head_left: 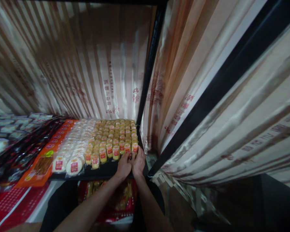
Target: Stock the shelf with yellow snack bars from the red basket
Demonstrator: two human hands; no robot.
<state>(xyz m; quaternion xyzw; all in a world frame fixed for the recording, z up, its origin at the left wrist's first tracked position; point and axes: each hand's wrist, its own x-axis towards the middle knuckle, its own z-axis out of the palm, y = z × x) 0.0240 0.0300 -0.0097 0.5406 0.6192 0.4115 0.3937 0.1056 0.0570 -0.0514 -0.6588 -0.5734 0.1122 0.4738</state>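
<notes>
Rows of small yellow wrapped snack packs (103, 154) with red labels stand on a black shelf (99, 171). At the front right corner of these rows, my right hand (138, 162) has its fingers curled against the end snack pack (134, 147). My left hand (124, 165) is right beside it, fingers bent inward and touching or nearly touching the right hand. The left fingertips lie close to the front packs, and whatever they pinch is hidden.
Left of the packs lie clear-wrapped round white cakes (73, 165), orange snack bags (42, 162), dark shiny packets (21, 149) and white packets (16, 124). Below the shelf is an open red box (132, 199) of wrapped goods. Black posts (149, 64) and pleated printed curtains (91, 64) border the shelf.
</notes>
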